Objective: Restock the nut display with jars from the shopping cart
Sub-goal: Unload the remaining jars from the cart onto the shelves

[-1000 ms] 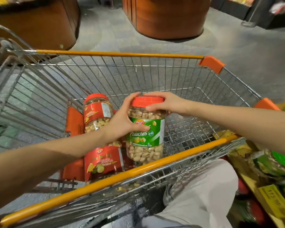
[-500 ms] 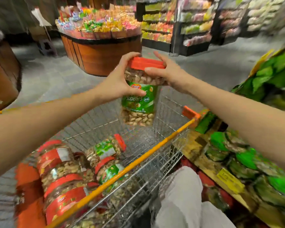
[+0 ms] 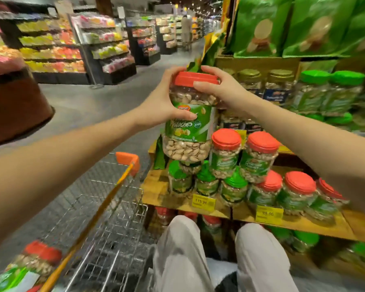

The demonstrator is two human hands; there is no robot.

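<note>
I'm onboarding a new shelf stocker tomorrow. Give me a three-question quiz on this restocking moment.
1. True or false: the pistachio jar is held by both the left hand and the right hand.
2. What colour is the held jar's lid? A green, B red, C gold.
3. Fill in: the shopping cart lies to the person's ____.

Key: 1 true; 2 B; 3 left.
</note>
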